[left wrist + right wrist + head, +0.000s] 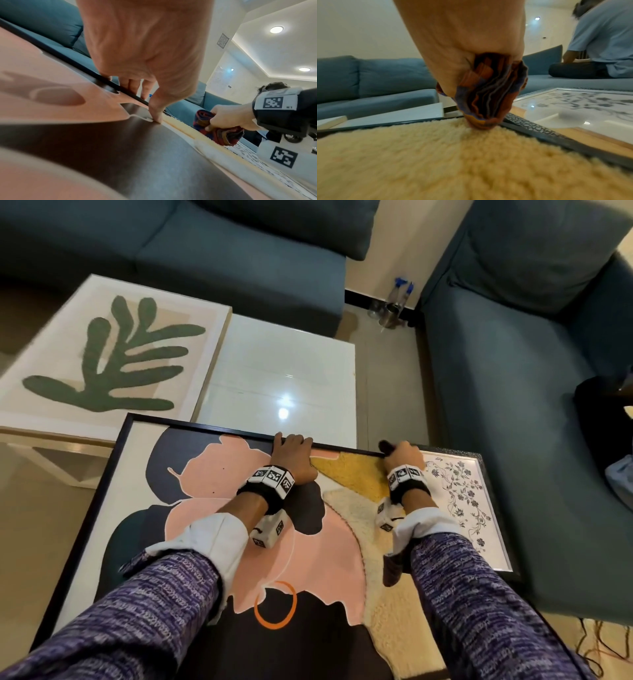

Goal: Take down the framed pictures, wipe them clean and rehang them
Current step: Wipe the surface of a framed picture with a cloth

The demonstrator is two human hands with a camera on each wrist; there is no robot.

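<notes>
A large black-framed picture [212, 474] with pink, dark and fuzzy yellow shapes lies flat before me. My left hand [293, 450] grips its far edge, fingers [133, 88] curled over the black frame and the thumb on the face. My right hand [404, 455] holds a bunched dark striped cloth [488, 94] and presses it onto the yellow fuzzy part [436, 155] at the far right corner. A smaller floral picture [462, 494] lies against the large one's right side. A green leaf picture [113, 361] rests on the table at the left.
The white glossy table [284, 364] stands beyond the large picture. Blue sofas run along the back [205, 251] and the right [513, 371]. Spray bottles [397, 299] stand on the floor in the corner. A person [599, 40] sits on the right sofa. Cables [596, 642] lie at the lower right.
</notes>
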